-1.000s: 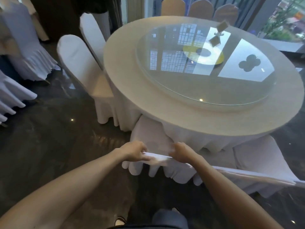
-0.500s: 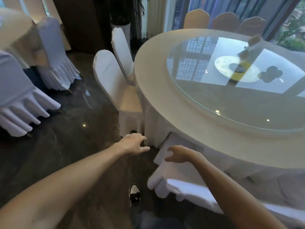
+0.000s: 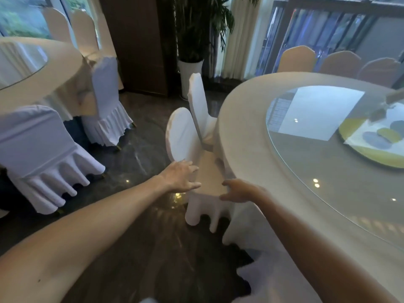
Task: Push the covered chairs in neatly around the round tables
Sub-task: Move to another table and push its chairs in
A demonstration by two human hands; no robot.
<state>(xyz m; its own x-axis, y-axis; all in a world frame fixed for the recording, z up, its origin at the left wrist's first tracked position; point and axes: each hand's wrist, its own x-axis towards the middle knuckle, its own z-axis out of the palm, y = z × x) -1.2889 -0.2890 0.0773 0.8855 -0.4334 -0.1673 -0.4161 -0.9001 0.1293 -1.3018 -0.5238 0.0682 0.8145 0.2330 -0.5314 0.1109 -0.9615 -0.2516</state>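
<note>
Two open hands, left hand [image 3: 179, 177], right hand [image 3: 239, 191], at covered chair [image 3: 181, 136], round table [image 3: 247, 149] beside

From my remote seat I see matt white cloth sheathing the nearest chair [image 3: 181, 136] at frame centre, and pleated cloth skirts on the chairs at left [image 3: 41, 149]. A smooth cream tablecloth [image 3: 247, 149] drapes the round table at right, topped by a glossy glass turntable [image 3: 317, 162]. The dark floor [image 3: 140, 154] gleams like polished stone.
</note>
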